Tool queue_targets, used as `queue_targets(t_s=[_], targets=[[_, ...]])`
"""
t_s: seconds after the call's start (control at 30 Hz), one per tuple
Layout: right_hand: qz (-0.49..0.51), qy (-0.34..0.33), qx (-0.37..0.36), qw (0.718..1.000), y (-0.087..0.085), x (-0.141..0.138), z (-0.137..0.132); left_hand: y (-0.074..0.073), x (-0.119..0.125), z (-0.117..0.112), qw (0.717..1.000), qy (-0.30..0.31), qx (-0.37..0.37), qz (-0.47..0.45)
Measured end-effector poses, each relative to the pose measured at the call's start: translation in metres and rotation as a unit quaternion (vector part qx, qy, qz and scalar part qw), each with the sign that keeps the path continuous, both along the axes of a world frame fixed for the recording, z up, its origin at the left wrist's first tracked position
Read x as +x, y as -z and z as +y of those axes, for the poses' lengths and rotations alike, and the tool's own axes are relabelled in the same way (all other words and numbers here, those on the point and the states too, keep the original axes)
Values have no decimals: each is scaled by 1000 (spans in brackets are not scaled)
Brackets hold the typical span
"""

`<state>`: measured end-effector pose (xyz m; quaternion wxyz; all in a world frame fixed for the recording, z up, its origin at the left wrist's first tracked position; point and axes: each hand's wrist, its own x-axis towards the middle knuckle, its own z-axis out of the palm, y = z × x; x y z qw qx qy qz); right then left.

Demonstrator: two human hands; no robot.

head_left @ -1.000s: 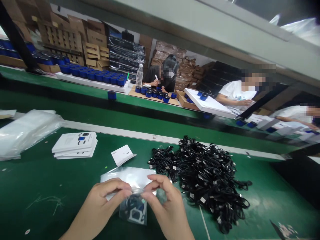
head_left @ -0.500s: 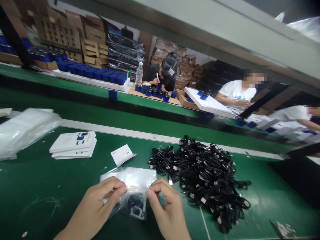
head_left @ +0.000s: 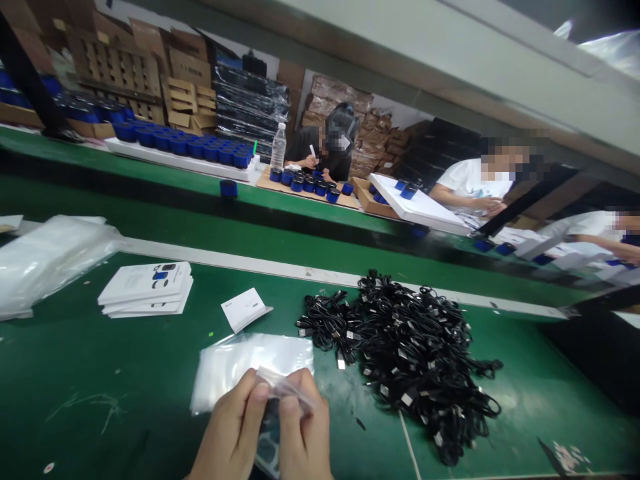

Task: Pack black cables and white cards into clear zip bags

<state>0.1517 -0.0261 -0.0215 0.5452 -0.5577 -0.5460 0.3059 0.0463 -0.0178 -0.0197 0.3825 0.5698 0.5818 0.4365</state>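
Near the green table's (head_left: 75,373) front edge, the left hand (head_left: 233,433) and right hand (head_left: 305,433) clamp fingertips on a small clear bag (head_left: 286,387), dark contents already inside, while a heap of black cables (head_left: 415,353) to its right lies unbagged.

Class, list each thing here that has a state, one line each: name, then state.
Left hand, pinching bag top.
Right hand, pinching bag top.
Bag, filled, held by both hands.
Flat bags, empty, lying stacked.
Cables, coiled, heaped.
Booklets, stacked, closed.
Bottle, upright, capped.
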Motion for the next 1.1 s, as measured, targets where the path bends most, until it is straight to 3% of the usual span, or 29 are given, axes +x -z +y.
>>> queue_targets(t_s=[0.17, 0.33, 0.5, 0.67, 0.83, 1.1], targets=[[-93, 12, 11, 996, 7, -3, -8, 4, 0, -2, 998, 17, 52, -8], [-11, 20, 7, 1000, 1, -1, -5, -6, -7, 5, 997, 34, 54, -30], [-4, 13, 70, 997, -11, 8, -2, -23, -22, 16, 996, 73, 26, -47], [-17, -9, 89, 996, -18, 14, -1, -34, -34, 28, 982, 190, -9, -7], [-23, -47, 69, 996, -19, 18, 0, -33, -37, 31, 976, 205, 41, 63], [-54, -62, 51, 995, -18, 22, 1, -25, -31, 25, 976, 205, 30, 60]])
